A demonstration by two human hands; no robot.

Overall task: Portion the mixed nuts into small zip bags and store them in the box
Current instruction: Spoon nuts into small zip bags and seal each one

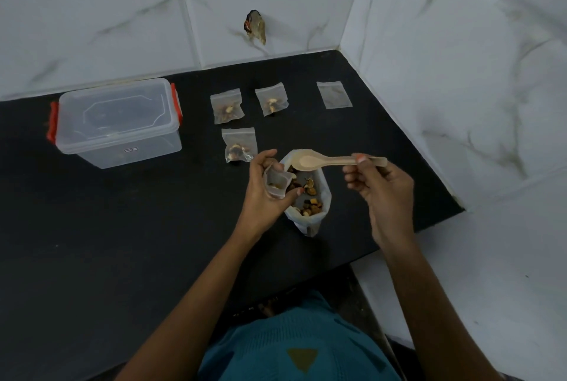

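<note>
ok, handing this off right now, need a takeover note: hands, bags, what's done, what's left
Left hand grips an open zip bag, a few nuts in it. Right hand holds the spoon, empty, over the nut sack. Three filled bags lie on the counter, an empty bag far right. Box stands left, lid on.
Done: three portions.
Left: top up the held bag, fill the empty one, box them all.

Black counter (122, 227): box (118, 123), 4 zip bags (227, 106) (271, 99) (333, 94) (239, 144), nut pouch (310, 222).
</note>
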